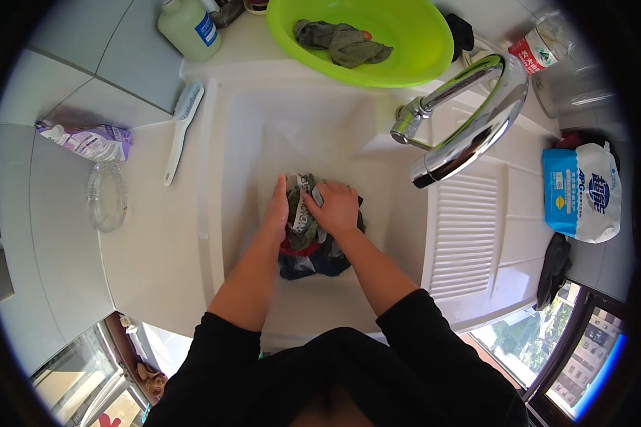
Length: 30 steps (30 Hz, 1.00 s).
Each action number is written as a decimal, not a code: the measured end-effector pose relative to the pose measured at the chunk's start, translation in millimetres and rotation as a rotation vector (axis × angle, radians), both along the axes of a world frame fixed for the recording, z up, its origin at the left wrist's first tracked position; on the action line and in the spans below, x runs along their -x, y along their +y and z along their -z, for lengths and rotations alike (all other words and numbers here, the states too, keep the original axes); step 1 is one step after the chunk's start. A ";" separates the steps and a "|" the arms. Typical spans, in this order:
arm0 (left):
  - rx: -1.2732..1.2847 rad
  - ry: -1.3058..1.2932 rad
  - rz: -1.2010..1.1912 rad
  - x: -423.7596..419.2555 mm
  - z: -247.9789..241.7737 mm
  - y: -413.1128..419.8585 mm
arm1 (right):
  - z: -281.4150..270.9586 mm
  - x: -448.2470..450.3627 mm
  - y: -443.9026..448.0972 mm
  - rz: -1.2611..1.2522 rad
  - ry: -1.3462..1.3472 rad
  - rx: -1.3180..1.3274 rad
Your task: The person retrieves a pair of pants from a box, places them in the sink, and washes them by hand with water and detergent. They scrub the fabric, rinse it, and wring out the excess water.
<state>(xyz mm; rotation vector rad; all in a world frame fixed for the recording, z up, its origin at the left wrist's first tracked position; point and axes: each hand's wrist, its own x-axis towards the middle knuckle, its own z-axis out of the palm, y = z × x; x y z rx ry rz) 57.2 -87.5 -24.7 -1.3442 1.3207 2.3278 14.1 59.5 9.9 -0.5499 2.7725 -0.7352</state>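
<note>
A bundle of bunched clothes lies on the floor of a white sink basin (245, 139). On top is a dark green garment (299, 238) with a pale band that bears lettering. Below it show a red cloth (304, 249) and a dark navy cloth (327, 262). My left hand (280, 205), seen edge-on, rests upright against the bundle's left side; its palm and inner fingers are hidden. Over the right part of the bundle, my right hand (337, 209) has its fingers bent around green fabric, thumb pointing left.
A chrome faucet (475, 139) arches over the basin's right side, beside a ribbed washboard (463, 235). Behind stands a lime-green basin (416, 69) holding grey cloth (352, 45). A scrub brush (179, 133), detergent bottle (189, 29) and clear dish (107, 197) line the left; a detergent pouch (582, 192) stands right.
</note>
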 end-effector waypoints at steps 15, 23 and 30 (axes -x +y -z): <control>1.545 0.048 1.281 -59.2 -2.9 36.5 | 65.1 -49.4 42.2 -0.061 0.051 -0.079; 1.053 -0.298 1.025 -6.5 4.8 22.7 | 60.3 21.6 1.5 0.028 -0.149 -0.233; -0.076 0.108 0.002 -0.5 -28.0 -14.0 | -43.2 14.5 1.4 0.180 -0.164 0.607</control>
